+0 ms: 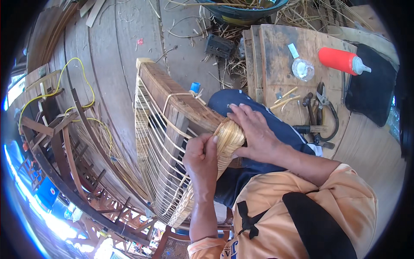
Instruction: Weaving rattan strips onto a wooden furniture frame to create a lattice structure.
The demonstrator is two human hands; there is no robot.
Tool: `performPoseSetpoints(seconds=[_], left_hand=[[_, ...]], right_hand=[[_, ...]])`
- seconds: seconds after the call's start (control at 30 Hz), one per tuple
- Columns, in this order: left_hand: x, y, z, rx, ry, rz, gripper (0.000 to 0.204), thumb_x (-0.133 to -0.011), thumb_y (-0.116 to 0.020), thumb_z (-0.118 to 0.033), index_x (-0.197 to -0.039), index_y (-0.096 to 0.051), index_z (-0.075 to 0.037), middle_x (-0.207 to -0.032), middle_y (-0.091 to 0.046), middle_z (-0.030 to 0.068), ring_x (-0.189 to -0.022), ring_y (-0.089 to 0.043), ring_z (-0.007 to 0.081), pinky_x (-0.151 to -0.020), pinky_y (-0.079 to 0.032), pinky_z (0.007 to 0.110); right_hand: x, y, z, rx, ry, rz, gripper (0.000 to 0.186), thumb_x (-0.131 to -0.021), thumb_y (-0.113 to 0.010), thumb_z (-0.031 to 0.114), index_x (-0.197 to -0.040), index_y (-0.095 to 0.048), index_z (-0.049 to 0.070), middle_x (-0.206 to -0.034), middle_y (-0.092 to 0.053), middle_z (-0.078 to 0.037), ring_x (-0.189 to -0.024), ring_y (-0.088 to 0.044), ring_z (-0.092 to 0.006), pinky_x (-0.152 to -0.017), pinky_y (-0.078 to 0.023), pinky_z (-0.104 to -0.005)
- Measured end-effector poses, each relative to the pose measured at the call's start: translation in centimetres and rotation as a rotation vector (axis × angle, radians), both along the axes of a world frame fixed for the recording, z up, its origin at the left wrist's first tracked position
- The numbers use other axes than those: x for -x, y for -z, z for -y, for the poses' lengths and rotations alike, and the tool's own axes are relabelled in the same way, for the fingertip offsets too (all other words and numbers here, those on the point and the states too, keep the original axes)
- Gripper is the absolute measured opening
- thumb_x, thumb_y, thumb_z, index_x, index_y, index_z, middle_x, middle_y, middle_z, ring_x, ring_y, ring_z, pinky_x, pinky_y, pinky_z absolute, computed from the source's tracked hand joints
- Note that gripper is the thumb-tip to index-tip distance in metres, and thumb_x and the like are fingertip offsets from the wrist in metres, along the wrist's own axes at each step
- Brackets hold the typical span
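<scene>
A wooden frame (pixel 181 108) strung with pale rattan strands leans across my lap, with a woven rattan band (pixel 228 140) rounding its upper right corner. My left hand (pixel 200 159) is closed, thumb and fingers pinched at the band's left edge; what lies between the fingertips is too small to make out clearly. My right hand (pixel 254 134) rests over the band's right side and grips it, fingers bent across the top. A blue tube-like piece (pixel 195 87) shows behind the frame.
A plywood board (pixel 280 60) at the right holds a red bottle (pixel 336 60), a glass jar (pixel 303 69), hammer (pixel 309 108) and pliers (pixel 320 95). A black pad (pixel 371 86) lies beside it. Wooden frames (pixel 73 168) fill the left; a basin (pixel 241 11) sits beyond.
</scene>
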State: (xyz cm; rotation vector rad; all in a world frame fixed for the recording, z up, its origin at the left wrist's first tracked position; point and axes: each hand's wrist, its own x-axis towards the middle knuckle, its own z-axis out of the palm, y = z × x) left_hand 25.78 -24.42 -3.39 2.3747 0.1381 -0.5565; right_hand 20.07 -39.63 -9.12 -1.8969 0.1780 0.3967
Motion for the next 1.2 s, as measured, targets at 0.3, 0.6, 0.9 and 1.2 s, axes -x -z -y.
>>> performPoseSetpoints(seconds=[0.3,0.6,0.9,1.2], left_hand=[[-1.2,-0.5,1.1,-0.023,0.119,0.194,0.007,-0.084,-0.066,-0.005,-0.085,-0.061,0.0,-0.078,-0.058,0.0116,-0.067,-0.058,0.0229,-0.061,-0.047,0.032],[-2.2,-0.5,0.8,0.0,0.061,0.055,0.008,-0.083,-0.068,-0.006,-0.084,-0.063,0.0,-0.074,-0.058,0.0085,-0.062,-0.055,0.0137,-0.058,-0.045,0.026],[-2.5,-0.9,0.0,-0.062,0.007,-0.094,0.01,-0.082,-0.069,-0.007,-0.087,-0.064,0.0,-0.074,-0.06,0.0084,-0.064,-0.056,0.0146,-0.061,-0.045,0.026],[-2.4,-0.2,0.8,-0.11,0.087,0.032,0.011,-0.081,-0.071,-0.007,-0.081,-0.062,-0.001,-0.072,-0.06,0.0099,-0.062,-0.057,0.0195,-0.059,-0.047,0.029]], right_hand=[[-0.6,0.2,-0.4,-0.096,0.145,0.062,0.106,-0.057,-0.083,0.016,-0.141,-0.021,-0.001,-0.128,-0.043,-0.019,-0.122,-0.041,-0.0373,-0.103,-0.033,-0.0422],[-0.5,0.2,-0.1,-0.234,0.159,0.027,0.094,-0.062,-0.082,0.012,-0.137,-0.028,0.0,-0.126,-0.05,-0.018,-0.118,-0.047,-0.0344,-0.103,-0.036,-0.0399],[-0.6,1.1,1.6,-0.345,0.163,0.001,0.062,-0.074,-0.074,0.015,-0.127,-0.046,-0.002,-0.119,-0.054,-0.018,-0.115,-0.05,-0.0341,-0.097,-0.041,-0.0379],[-4.2,4.8,3.3,-0.312,0.024,0.119,0.016,-0.088,-0.057,0.016,-0.097,-0.059,0.004,-0.086,-0.061,-0.015,-0.082,-0.061,-0.0323,-0.071,-0.049,-0.0382]])
